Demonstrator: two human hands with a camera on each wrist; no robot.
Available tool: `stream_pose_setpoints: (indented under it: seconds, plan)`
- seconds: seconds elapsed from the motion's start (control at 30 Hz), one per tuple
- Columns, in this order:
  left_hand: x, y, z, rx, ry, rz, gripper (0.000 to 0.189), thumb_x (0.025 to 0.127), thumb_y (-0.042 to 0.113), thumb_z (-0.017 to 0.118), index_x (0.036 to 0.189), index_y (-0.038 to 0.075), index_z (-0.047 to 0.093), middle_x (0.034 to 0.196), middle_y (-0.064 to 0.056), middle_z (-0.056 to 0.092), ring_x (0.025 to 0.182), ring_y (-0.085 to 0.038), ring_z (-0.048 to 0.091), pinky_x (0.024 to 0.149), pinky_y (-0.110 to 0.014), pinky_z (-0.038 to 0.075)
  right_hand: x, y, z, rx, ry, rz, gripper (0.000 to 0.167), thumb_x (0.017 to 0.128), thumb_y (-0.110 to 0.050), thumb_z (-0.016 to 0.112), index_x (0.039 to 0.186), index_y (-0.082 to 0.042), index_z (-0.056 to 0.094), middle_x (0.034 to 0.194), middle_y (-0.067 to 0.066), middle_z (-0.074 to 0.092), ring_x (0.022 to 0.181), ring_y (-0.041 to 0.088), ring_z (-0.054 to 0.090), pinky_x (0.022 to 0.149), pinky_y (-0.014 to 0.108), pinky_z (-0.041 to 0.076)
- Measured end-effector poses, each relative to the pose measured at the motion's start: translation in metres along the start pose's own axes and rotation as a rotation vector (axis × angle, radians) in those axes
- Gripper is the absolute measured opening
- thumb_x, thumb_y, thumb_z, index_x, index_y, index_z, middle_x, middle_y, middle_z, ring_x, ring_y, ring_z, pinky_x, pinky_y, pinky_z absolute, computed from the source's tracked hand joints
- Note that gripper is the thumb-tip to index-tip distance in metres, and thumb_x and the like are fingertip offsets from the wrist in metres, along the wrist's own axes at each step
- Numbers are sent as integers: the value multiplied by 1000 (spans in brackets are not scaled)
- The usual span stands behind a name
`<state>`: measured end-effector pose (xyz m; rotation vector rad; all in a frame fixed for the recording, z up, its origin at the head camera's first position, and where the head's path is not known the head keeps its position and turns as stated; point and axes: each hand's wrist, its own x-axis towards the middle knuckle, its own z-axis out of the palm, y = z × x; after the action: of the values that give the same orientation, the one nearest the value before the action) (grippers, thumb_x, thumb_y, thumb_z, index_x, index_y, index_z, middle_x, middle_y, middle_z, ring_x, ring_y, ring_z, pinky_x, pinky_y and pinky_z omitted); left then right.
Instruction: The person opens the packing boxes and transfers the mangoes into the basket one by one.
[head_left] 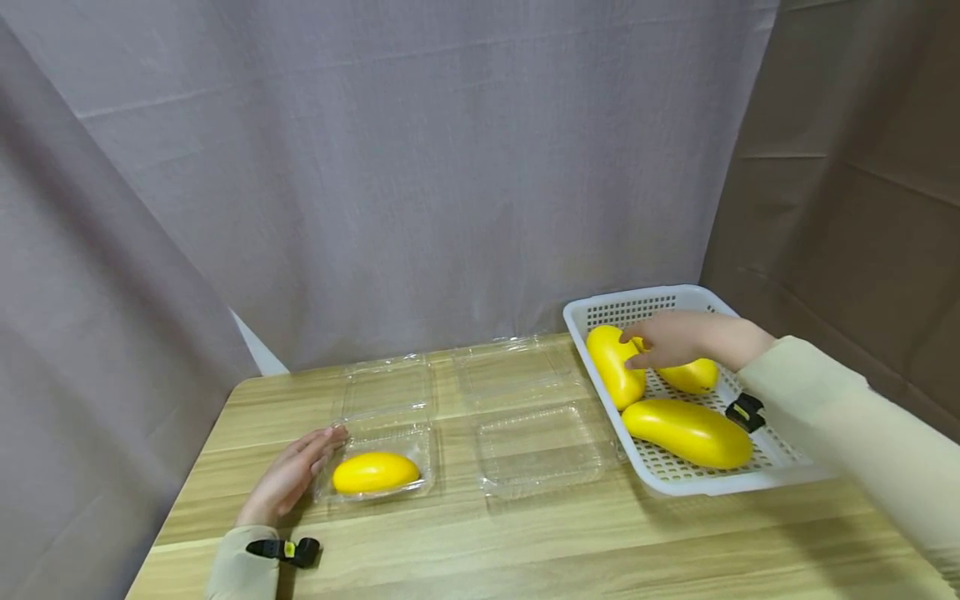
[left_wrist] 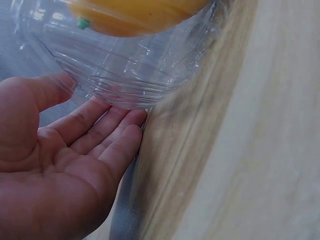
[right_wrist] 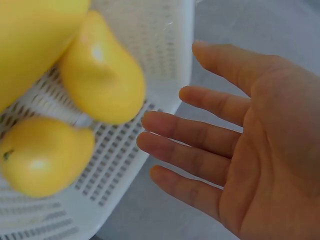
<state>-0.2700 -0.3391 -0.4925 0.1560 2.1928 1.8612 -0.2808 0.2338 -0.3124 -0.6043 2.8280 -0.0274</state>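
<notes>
My left hand [head_left: 290, 473] rests on the table with its fingers nearly straight, fingertips at the left edge of a clear plastic clamshell box [left_wrist: 125, 92]. In that box lies one yellow mango [head_left: 377, 472], a small green stem showing in the left wrist view. My right hand [head_left: 670, 337] reaches over the white basket [head_left: 637, 293] in the head view, close above a mango [head_left: 615, 371]. The right wrist view shows its fingers spread and extended, holding nothing, beside the basket wall. A bigger mango [head_left: 688, 432] lies at the basket's front, another [head_left: 693, 377] further right.
A second clear clamshell box [head_left: 540, 446] stands open between the filled box and the basket. Both boxes' lids [head_left: 386, 387] lie back toward the curtain [head_left: 450, 167] behind the wooden table [head_left: 420, 550]. Black wrist cameras are strapped to both sleeves.
</notes>
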Motion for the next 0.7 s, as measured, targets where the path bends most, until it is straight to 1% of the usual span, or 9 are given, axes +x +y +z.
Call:
stream_pose_setpoints:
  seconds: [0.07, 0.2, 0.33, 0.43, 0.53, 0.6, 0.7]
  plan:
    - [0, -1, 0, -4, -2, 4, 61, 110, 35, 40, 149, -12, 33, 156, -28, 36, 148, -36, 27, 122, -45, 16, 5, -7, -2, 0, 6, -8, 54, 96, -40, 67, 135, -2, 61, 117, 18, 69, 106, 35, 65, 92, 58, 52]
    - [-1, -2, 2, -17, 6, 10, 59, 111, 32, 40, 149, -13, 34, 155, -28, 37, 147, -36, 28, 123, -45, 16, 15, -26, -4, -10, 13, -72, 49, 98, -36, 66, 135, -5, 61, 121, 18, 68, 110, 36, 65, 94, 58, 52]
    - [-1, -2, 4, -31, 20, 8, 58, 111, 30, 41, 148, -13, 35, 154, -28, 38, 147, -35, 28, 123, -45, 16, 28, -48, -7, -48, 13, -155, 42, 99, -30, 64, 134, -6, 62, 114, 14, 71, 102, 29, 67, 90, 51, 55]
    - [-1, -2, 3, -30, 19, 8, 58, 110, 31, 41, 148, -13, 35, 155, -29, 37, 148, -37, 27, 123, -46, 15, 40, -63, -10, -62, 2, -201, 41, 100, -29, 62, 135, -6, 62, 111, 11, 71, 99, 25, 67, 88, 47, 56]
    - [0, -2, 3, -24, 24, 7, 59, 110, 32, 41, 148, -13, 36, 155, -29, 37, 148, -38, 27, 123, -46, 15, 52, -80, -12, -63, -14, -239, 43, 101, -29, 62, 138, -7, 60, 115, 12, 71, 104, 27, 67, 89, 47, 56]
    - [1, -3, 3, -20, 27, 3, 58, 110, 32, 41, 148, -12, 36, 154, -28, 37, 148, -37, 28, 122, -45, 17, 60, -92, -14, -72, -32, -251, 44, 101, -31, 61, 140, -9, 58, 122, 13, 69, 110, 29, 66, 92, 48, 55]
    - [1, -4, 3, -23, 35, -2, 57, 110, 31, 42, 148, -12, 37, 154, -28, 39, 147, -36, 30, 121, -43, 19, 72, -110, -14, -109, -32, -295, 45, 101, -33, 60, 139, -10, 59, 123, 14, 69, 112, 29, 66, 95, 48, 54]
